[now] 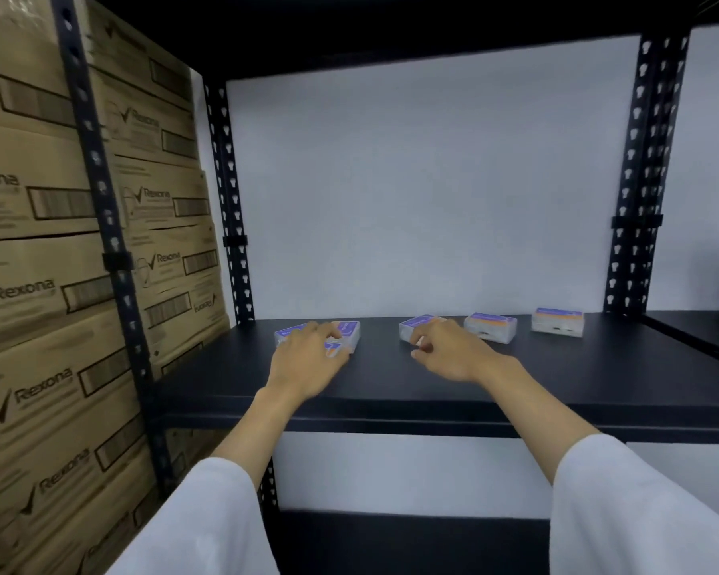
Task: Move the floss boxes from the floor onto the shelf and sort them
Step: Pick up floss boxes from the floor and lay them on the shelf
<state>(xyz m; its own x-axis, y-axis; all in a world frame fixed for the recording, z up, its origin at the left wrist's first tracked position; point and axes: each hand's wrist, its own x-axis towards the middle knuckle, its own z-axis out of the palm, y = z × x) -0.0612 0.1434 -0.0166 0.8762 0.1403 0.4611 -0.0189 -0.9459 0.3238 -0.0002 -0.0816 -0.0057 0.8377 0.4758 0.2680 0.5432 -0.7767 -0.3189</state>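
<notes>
On shelf [598, 379], L hand [308, 359] covers floss boxes [347, 329].

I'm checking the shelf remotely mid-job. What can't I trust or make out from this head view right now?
- Floss boxes under the left hand: the hand covers them, so their count and stacking are unclear.
- Box at the right hand: fingers hide its near side; whether they grip it is unclear.
- Labels on the two right-most boxes: too small and blurred to read.
- The floor: outside the frame, so any boxes left there cannot be seen.
</notes>
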